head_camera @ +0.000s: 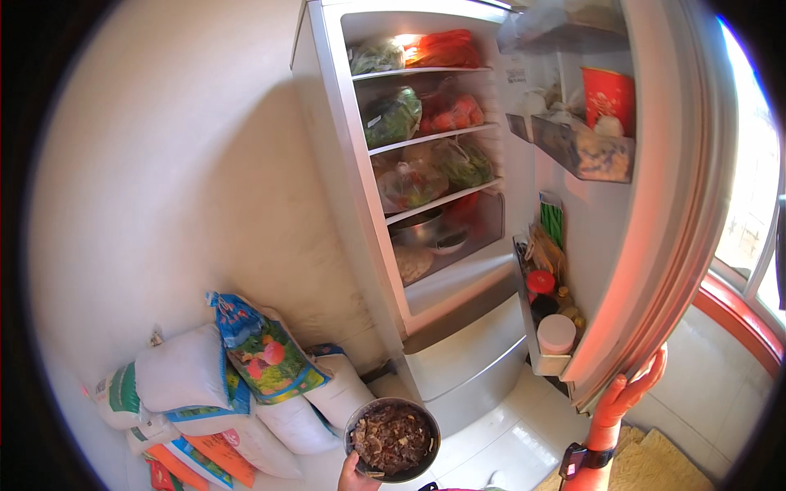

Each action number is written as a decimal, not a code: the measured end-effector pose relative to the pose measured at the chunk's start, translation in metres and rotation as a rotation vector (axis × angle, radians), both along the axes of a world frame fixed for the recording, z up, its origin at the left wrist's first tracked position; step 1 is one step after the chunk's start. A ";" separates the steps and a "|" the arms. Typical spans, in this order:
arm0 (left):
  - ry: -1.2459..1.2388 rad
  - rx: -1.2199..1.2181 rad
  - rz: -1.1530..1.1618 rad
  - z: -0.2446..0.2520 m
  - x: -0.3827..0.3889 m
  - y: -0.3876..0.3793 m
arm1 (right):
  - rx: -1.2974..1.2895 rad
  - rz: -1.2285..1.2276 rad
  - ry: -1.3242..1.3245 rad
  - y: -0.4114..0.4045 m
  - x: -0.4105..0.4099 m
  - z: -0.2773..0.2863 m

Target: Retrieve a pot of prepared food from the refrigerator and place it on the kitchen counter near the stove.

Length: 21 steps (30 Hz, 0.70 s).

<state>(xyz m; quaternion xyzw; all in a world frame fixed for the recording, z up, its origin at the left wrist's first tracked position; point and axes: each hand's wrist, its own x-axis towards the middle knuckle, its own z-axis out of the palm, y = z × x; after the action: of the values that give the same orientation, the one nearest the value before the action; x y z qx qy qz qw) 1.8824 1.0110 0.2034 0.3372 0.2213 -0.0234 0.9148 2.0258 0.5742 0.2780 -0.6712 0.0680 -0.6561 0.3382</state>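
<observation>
My left hand (357,475) grips the near rim of a round metal bowl (393,439) filled with dark brown chopped food. My right hand (632,386), with a dark watch on the wrist, rests at the lower edge of the refrigerator door (651,270), which stands wide open; its fingers are spread around the edge. Inside the refrigerator (453,282), bagged green vegetables (393,116) and bagged red produce (454,113) lie on the shelves. Behind the clear bottom drawer front (491,227) sits a metal pot (420,230). The door racks hold a red paper container (608,98) and jars, one with a pink lid (556,331).
Several stacked sacks (178,368) lie against the wall at the left, a colourful printed sack (270,356) on top. Closed lower drawers (466,350) are under the fridge compartment. A yellow mat (657,463) lies on the tiled floor at the lower right, below a window (746,227).
</observation>
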 end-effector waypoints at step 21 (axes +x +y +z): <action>-0.159 0.067 0.078 0.012 -0.013 0.000 | -0.986 0.194 0.195 0.026 -0.030 -0.008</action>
<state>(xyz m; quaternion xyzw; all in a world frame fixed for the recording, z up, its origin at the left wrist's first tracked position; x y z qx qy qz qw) 1.8690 1.0105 0.2156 0.3596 0.1617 0.0467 0.9178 1.9956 0.6004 0.2699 -0.8123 -0.2810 -0.5101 0.0328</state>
